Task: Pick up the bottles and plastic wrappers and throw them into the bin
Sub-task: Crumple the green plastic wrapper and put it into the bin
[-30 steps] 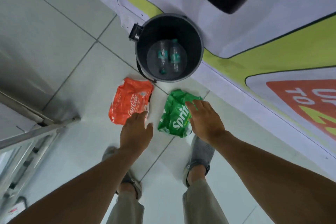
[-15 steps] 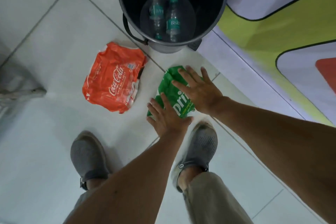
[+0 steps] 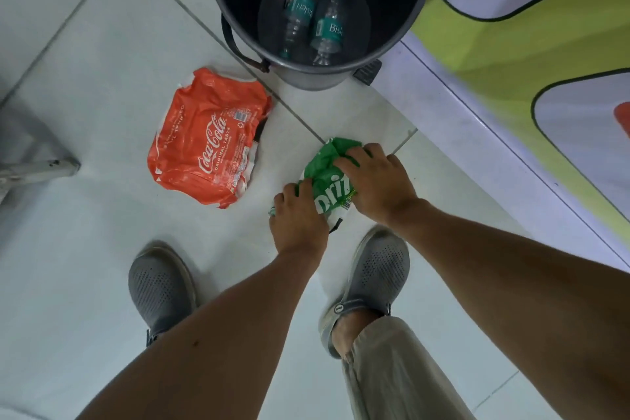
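Seemingly two bottles (image 3: 313, 15) binned, two wrappers (image 3: 208, 140) floored.

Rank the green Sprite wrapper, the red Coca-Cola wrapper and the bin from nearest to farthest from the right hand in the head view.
1. Green Sprite wrapper: under the right hand, in its grip, with the left hand on it too.
2. Red Coca-Cola wrapper: on the floor to the left.
3. Bin: ahead, beyond both wrappers, with two bottles inside.
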A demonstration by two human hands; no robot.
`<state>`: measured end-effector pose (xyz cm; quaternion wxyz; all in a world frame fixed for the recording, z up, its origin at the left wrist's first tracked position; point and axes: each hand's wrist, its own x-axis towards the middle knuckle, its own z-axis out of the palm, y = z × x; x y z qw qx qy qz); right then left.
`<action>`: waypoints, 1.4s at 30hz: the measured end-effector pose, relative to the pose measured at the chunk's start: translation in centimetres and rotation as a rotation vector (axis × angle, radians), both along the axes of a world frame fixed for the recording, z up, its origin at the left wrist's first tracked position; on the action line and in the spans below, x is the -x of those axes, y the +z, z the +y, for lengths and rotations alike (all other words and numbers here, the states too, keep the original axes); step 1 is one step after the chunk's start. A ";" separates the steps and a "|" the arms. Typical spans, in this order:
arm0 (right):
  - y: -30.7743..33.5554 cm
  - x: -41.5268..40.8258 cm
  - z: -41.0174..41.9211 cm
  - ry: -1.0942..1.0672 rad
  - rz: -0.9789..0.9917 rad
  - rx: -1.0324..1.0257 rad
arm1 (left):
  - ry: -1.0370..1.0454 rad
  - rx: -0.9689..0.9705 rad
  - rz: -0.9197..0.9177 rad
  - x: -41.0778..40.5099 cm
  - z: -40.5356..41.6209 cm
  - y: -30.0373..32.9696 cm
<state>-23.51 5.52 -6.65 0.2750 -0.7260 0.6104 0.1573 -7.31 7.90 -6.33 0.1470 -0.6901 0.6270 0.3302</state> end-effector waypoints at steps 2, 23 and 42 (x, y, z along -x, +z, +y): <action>2.3 -0.3 0.4 -0.056 -0.007 0.002 | -0.022 0.008 0.012 -0.5 -0.4 2.4; 24.8 0.6 -12.8 -0.474 0.150 0.474 | -0.597 0.289 0.183 0.9 -24.2 22.5; 19.3 -4.7 -17.0 -0.344 0.294 0.279 | -0.209 0.098 0.010 -18.9 -12.4 13.6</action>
